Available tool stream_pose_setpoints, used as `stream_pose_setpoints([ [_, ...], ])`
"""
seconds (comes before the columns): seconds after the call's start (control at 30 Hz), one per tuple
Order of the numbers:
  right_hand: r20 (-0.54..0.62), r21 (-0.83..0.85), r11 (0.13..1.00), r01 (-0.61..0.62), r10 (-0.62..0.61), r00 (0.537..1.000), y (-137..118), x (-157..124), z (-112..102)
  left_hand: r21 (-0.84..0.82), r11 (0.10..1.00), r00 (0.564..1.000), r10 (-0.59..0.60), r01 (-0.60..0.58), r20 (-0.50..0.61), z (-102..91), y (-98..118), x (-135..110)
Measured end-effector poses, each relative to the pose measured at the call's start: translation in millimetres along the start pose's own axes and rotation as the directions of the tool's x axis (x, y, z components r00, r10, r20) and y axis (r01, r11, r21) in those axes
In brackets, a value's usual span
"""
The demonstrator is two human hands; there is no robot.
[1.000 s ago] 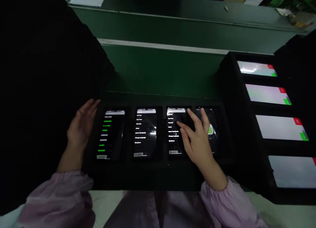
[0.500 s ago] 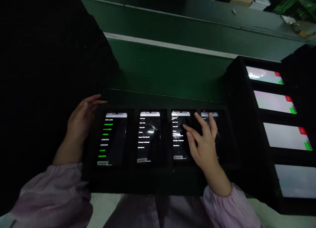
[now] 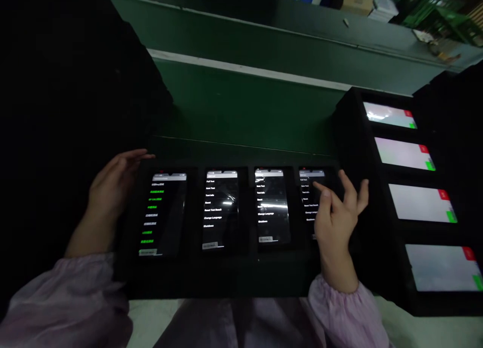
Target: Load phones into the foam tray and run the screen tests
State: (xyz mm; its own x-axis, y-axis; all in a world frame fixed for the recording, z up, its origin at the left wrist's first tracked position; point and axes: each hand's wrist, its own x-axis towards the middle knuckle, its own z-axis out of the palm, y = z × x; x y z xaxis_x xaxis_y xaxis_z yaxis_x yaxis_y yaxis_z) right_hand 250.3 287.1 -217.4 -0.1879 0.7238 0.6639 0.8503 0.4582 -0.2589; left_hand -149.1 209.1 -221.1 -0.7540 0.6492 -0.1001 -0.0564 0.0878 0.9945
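A black tray (image 3: 247,222) in front of me holds several smartphones in a row, screens up and lit. The leftmost phone (image 3: 171,217) shows a list with green and white lines. Beside it, the second phone (image 3: 226,232) and third phone (image 3: 275,225) show white text menus. My right hand (image 3: 337,227) is over the rightmost phone (image 3: 310,199), its index fingertip at the upper menu lines and its other fingers spread; it covers that phone's lower right. My left hand (image 3: 109,184) lies along the tray's left end with fingers stretched out, gripping nothing.
On the right, another black tray (image 3: 381,207) carries several phones (image 3: 420,202) with white screens and red and green corners. A large black shape (image 3: 75,86) fills the left. Behind runs a green work surface (image 3: 249,111), with a cardboard box (image 3: 357,1) and green crates (image 3: 445,21) at the back.
My right hand has moved right, from the third phone to the rightmost one, uncovering the third screen. My left hand stays at the tray's left end. The whole view has shifted slightly.
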Motion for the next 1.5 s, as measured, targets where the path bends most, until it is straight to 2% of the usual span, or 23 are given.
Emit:
stream_pose_setpoints([
  [0.1, 0.006, -0.006, 1.0, 0.005, -0.005, 1.0, 8, 0, 2, 0.001, 1.0, 1.0, 0.008, -0.008, -0.014, 2.1, 0, -1],
  [0.2, 0.012, 0.017, 0.999, 0.036, -0.036, 0.999, 2, 2, 1, 0.001, 0.999, 0.998, 0.036, -0.036, -0.043, 4.8, -4, 0],
  [0.3, 0.019, 0.075, 0.993, 0.096, -0.098, 0.995, -20, 4, 0, 0.01, 0.998, 0.994, 0.062, -0.062, -0.086, 6.7, -9, 2],
  [0.37, 0.083, 0.16, 0.973, 0.169, -0.184, 0.979, -43, 4, 1, 0.009, 0.998, 0.993, 0.07, -0.069, -0.093, 6.7, -12, 3],
  [0.47, 0.283, 0.286, 0.925, 0.25, -0.331, 0.9, -81, 4, 8, 0.008, 0.997, 0.995, 0.071, -0.071, -0.07, 3.9, -13, 4],
  [0.53, 0.392, 0.313, 0.913, 0.261, -0.374, 0.84, -101, 6, 16, 0.008, 0.998, 0.997, 0.061, -0.061, -0.044, 0.5, -13, 5],
  [0.63, 0.444, 0.313, 0.91, 0.271, -0.393, 0.805, -113, 12, 25, -0.005, 0.999, 0.999, 0.044, -0.044, 0.011, -5.2, -13, 6],
  [0.7, 0.432, 0.321, 0.904, 0.282, -0.404, 0.806, -113, 14, 27, -0.015, 0.999, 0.998, 0.039, -0.038, 0.054, -8.5, -15, 9],
  [0.87, 0.235, 0.361, 0.894, 0.264, -0.361, 0.903, -101, 13, 22, -0.012, 0.999, 0.983, 0.049, -0.048, 0.178, -16.4, -18, 14],
  [0.93, 0.179, 0.383, 0.883, 0.271, -0.358, 0.916, -99, 12, 20, 0.002, 0.999, 0.971, 0.046, -0.048, 0.234, -22.4, -18, 14],
  [1.0, 0.15, 0.416, 0.861, 0.292, -0.382, 0.912, -100, 11, 19, 0.025, 0.999, 0.951, 0.032, -0.041, 0.308, -31.1, -18, 11],
  [1.13, 0.128, 0.455, 0.831, 0.319, -0.416, 0.9, -105, 9, 21, 0.065, 0.998, 0.872, -0.008, -0.028, 0.49, -49.5, -17, 4],
  [1.3, 0.134, 0.472, 0.821, 0.321, -0.427, 0.894, -106, 8, 23, 0.107, 0.994, 0.864, -0.066, 0.014, 0.5, -55.8, -14, 2],
  [1.5, 0.126, 0.511, 0.798, 0.318, -0.437, 0.891, -106, 8, 23, 0.253, 0.967, 0.779, -0.156, -0.003, 0.607, -59.9, -1, -2],
])
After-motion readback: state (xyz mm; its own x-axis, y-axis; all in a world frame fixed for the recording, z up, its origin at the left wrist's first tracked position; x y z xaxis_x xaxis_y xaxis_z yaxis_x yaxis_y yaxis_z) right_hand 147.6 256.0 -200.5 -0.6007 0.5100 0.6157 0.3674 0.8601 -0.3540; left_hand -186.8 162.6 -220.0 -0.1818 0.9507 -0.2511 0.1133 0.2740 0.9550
